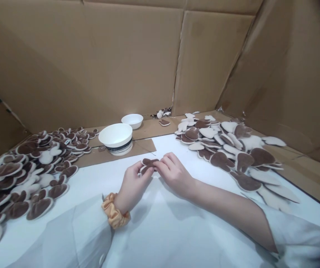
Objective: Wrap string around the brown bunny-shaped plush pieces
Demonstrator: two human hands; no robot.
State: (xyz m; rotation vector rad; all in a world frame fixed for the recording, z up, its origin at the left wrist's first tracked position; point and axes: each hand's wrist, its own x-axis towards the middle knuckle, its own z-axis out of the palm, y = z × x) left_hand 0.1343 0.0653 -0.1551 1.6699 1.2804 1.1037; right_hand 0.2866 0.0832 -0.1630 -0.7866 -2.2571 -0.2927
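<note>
A small brown plush fabric piece with a pale edge is held between both hands above the white table. My left hand, with an orange scrunchie at its wrist, pinches the piece's left side between thumb and fingers. From the right, my right hand closes its fingertips on the piece's other end. Part of the fabric is hidden behind the fingers. A thin dark strand shows just above the piece; I cannot make out what it joins.
Left lies a heap of brown and white bunny-shaped pieces. Right, flat brown and cream fabric pieces are piled. Behind my hands stand a white paper bowl with a dark-banded base and a smaller white bowl. Cardboard walls enclose the table.
</note>
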